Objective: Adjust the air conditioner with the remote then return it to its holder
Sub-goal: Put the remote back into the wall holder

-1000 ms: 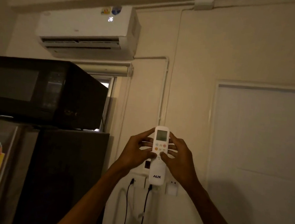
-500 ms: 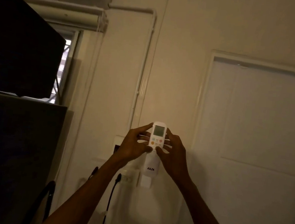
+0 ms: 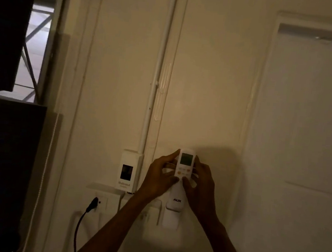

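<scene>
Head view, dim warm light. Left hand (image 3: 160,174) and right hand (image 3: 200,181) both wrap the remote (image 3: 182,177) from either side, fingers curled behind it, both thumbs on its front below the button cluster. The remote is white, upright, small screen at top, buttons under it, "AUX" printed near the bottom end. It is held close in front of the wall (image 3: 209,79); whether it touches the wall cannot be told.

Directly below the remote's lower end: a white holder (image 3: 170,219) fixed to the wall, with the remote's bottom edge at or just over its top; whether it is seated inside cannot be told. Left of the hands: a white wall box (image 3: 128,170) with a dark window and a printed label. Below that, a socket plate (image 3: 101,201) with a dark plug and cable (image 3: 81,221) hanging down. A white conduit (image 3: 154,84) runs up the wall from the box. Right: pale door panel (image 3: 305,128). Far left: dark appliances (image 3: 3,162), window (image 3: 36,54) behind.
</scene>
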Demonstrator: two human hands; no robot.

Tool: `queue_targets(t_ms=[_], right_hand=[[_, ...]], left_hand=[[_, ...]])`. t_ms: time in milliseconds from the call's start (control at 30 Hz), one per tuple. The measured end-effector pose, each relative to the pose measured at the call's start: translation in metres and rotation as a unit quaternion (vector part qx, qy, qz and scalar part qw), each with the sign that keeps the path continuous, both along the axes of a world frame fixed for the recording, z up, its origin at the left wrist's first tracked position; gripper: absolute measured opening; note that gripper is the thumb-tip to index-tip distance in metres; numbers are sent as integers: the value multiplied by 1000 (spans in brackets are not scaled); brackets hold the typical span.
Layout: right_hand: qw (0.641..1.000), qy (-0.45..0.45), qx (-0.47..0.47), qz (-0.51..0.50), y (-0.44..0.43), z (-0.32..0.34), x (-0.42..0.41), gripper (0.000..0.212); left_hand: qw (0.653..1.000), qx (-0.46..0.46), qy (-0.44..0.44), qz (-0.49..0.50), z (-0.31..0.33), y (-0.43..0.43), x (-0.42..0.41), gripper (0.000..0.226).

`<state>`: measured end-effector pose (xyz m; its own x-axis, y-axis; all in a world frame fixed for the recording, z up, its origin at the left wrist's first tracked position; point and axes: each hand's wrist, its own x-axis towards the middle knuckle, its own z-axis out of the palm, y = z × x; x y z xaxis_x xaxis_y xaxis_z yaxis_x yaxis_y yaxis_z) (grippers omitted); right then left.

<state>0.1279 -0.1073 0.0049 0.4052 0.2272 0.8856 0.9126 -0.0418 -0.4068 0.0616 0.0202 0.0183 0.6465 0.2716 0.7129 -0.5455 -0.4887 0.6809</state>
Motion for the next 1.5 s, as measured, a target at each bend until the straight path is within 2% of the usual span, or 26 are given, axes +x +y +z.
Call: queue_targets(t_ms=[400,1000,1133,1300,1500], right_hand=[[1000,18,2,-23,12,-29,17,57],[998,54,-16,-35,16,-70,8,53],[996,93,2,-14,15,-73,5,55],[989,149,11,20,8,-66,5,48],[981,190,-11,24,2,-58,3,47]], left_hand=[[999,-9,-38,9,-32,8,29,75],[999,-38,-9,29,-79,5,25,76],[999,-33,1,25,-83,6,23,77],[997,-68,25,-11,-74,1,14,75],[999,-43,29,6,-77,5,14,79]])
